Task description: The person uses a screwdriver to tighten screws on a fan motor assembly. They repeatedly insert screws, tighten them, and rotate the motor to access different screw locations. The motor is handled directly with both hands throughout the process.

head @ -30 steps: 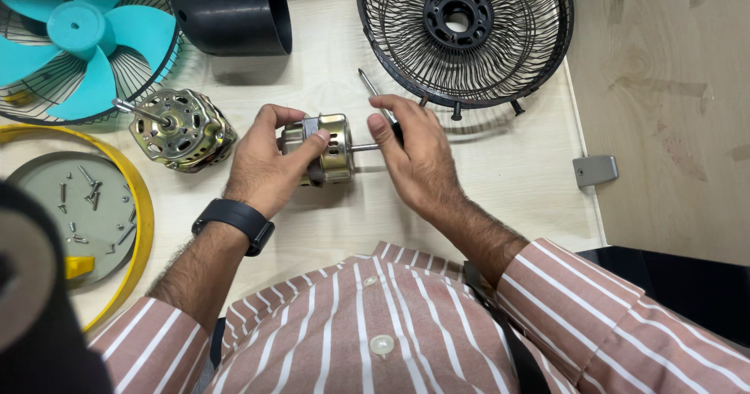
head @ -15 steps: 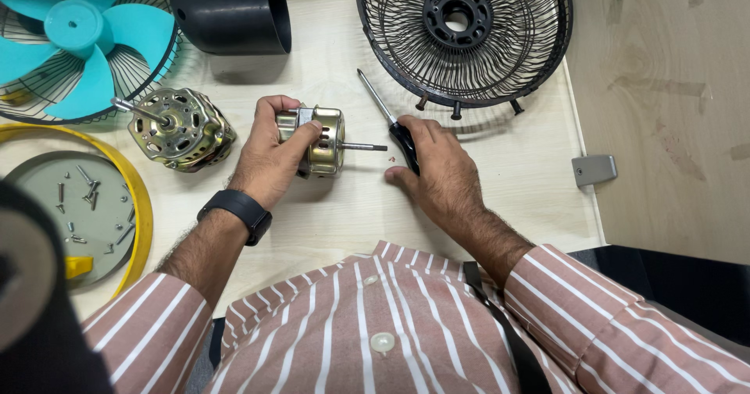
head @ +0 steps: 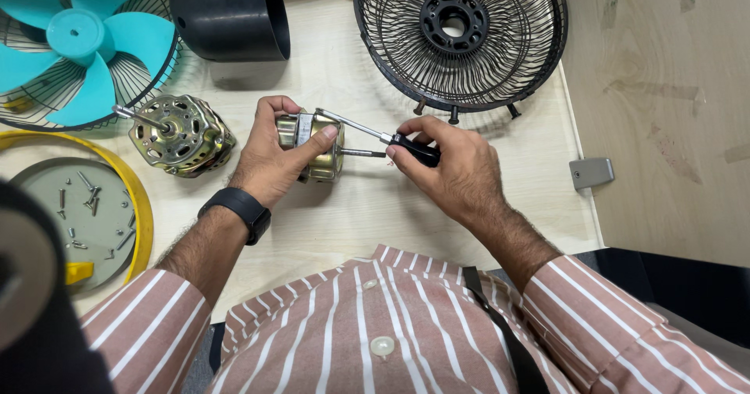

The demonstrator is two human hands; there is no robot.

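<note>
Head view: motor (head: 316, 148), brass-coloured, sits on the worktop (head: 391, 206) at its middle, left hand (head: 273, 160) fingers wrapped round it. Right hand (head: 453, 167), just right of the motor, grips a screwdriver (head: 375, 135) whose tip meets the motor's top edge (so fastening work looks mid-way). A second motor (head: 180, 135) lies left of it, loose screws (head: 82, 199) in a yellow-rimmed dish (head: 141, 206) farther left, blue fan blade (head: 74, 50) and black grille (head: 457, 35) beyond it. No labels show.
</note>
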